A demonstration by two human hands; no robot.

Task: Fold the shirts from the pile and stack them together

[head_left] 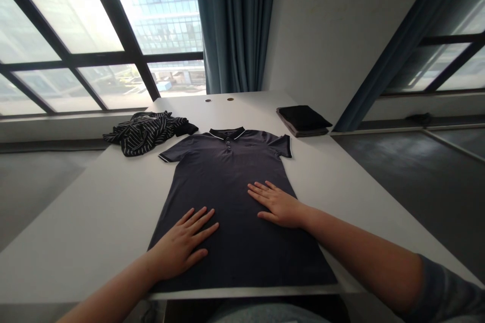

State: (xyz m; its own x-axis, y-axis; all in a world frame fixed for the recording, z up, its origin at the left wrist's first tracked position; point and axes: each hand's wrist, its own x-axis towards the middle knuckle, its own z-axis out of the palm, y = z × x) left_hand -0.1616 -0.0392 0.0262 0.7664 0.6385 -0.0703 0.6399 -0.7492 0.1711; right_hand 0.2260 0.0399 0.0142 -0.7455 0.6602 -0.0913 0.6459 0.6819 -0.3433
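A dark grey polo shirt (235,252) lies spread flat, front side up, its black collar with a white stripe toward the far side and its hem near the front edge of the table. Its short sleeves stretch out to both sides. My left hand (184,242) rests flat on the lower left of the shirt, fingers spread. On the right half, a little farther up, my right hand (278,204) lies palm down with its fingers stretched out. Neither hand grips the fabric.
The shirt lies on a white table (94,212). A crumpled black-and-white striped garment (146,131) is at the back left. Folded dark clothes (304,120) are stacked at the back right. Behind the table hang a blue curtain (235,25) and a window (159,10).
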